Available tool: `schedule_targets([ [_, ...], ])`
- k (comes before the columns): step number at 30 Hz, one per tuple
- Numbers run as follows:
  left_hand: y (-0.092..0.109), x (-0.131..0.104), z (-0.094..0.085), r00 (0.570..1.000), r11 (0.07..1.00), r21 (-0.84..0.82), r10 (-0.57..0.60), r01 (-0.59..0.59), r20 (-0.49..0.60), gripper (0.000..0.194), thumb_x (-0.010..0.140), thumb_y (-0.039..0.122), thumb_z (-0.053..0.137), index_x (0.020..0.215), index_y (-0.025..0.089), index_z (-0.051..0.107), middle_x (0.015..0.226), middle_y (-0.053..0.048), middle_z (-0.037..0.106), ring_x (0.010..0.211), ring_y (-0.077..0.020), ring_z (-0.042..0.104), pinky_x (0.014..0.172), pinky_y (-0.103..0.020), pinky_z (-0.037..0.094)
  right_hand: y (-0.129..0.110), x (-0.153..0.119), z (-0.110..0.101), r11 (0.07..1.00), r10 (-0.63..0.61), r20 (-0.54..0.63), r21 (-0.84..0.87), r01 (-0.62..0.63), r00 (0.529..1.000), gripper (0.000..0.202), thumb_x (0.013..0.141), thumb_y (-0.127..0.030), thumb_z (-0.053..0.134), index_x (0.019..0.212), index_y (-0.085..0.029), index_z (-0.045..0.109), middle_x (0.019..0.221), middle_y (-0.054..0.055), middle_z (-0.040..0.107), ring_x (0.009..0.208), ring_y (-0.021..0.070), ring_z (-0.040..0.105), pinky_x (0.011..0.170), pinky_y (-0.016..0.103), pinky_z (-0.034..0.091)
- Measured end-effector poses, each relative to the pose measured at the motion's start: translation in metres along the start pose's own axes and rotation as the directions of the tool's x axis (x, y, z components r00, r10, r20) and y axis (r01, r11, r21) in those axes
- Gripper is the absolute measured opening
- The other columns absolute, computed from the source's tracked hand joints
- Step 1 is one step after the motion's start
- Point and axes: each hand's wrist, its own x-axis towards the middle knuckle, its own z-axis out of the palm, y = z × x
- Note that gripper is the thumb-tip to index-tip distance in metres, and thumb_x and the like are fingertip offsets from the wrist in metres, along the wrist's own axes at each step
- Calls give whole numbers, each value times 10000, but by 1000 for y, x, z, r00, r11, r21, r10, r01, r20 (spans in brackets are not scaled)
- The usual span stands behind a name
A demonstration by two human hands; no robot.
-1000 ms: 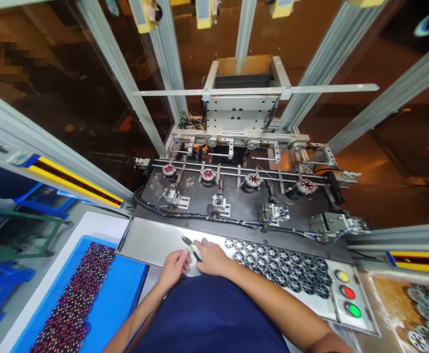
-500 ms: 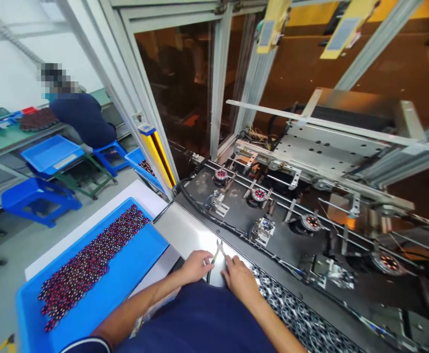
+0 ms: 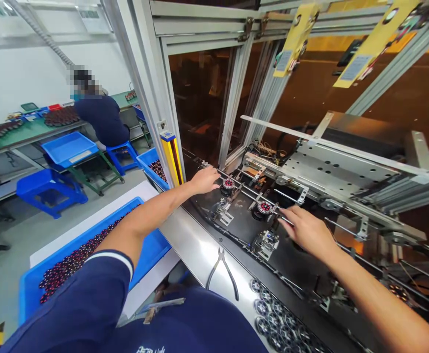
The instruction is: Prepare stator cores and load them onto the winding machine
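Over the black machine deck (image 3: 242, 223), both my arms reach forward. My left hand (image 3: 205, 180) is beside the farthest round fixture with a red-and-black wound coil part (image 3: 228, 184); its fingers stretch toward the part and hold nothing visible. My right hand (image 3: 306, 229) is at the right of the second red-and-black part (image 3: 264, 208), fingers extended and apart near the metal rod. On the shiny metal ledge (image 3: 185, 228) lies a pair of cutting pliers (image 3: 221, 274), handles spread, with neither hand on it.
A blue tray (image 3: 159, 247) of many small red-and-black coil parts sits at left. Several metallic round parts (image 3: 269, 314) stand on the ledge at right. A yellow sensor post (image 3: 172, 157) and frame rise beside my left arm. A co-worker (image 3: 102, 115) sits at a bench.
My hands have let go of the pliers, which now lie on the ledge. Both hands have moved forward over the machine, the left to the first part, the right to the second. The view has shifted.
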Motion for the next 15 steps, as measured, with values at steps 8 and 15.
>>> schedule_targets([
  [8, 10, 72, 53, 978, 961, 219, 135, -168, 156, 407, 956, 370, 661, 1307, 171, 608, 1426, -125, 571, 1290, -299, 573, 1074, -558, 499, 33, 39, 85, 999, 37, 171, 31, -43, 985, 320, 963, -358, 680, 1218, -165, 655, 1374, 121, 598, 1230, 271, 595, 1028, 495, 527],
  [15, 5, 82, 64, 971, 947, 264, 133, -184, 198, 392, 967, 369, 647, 1303, 170, 605, 1371, -120, 603, 1213, -273, 619, 1014, -513, 548, 39, 44, 104, 995, 45, 247, 76, -66, 968, 306, 983, -356, 657, 1232, -178, 647, 1381, 118, 589, 1231, 266, 593, 1033, 494, 530],
])
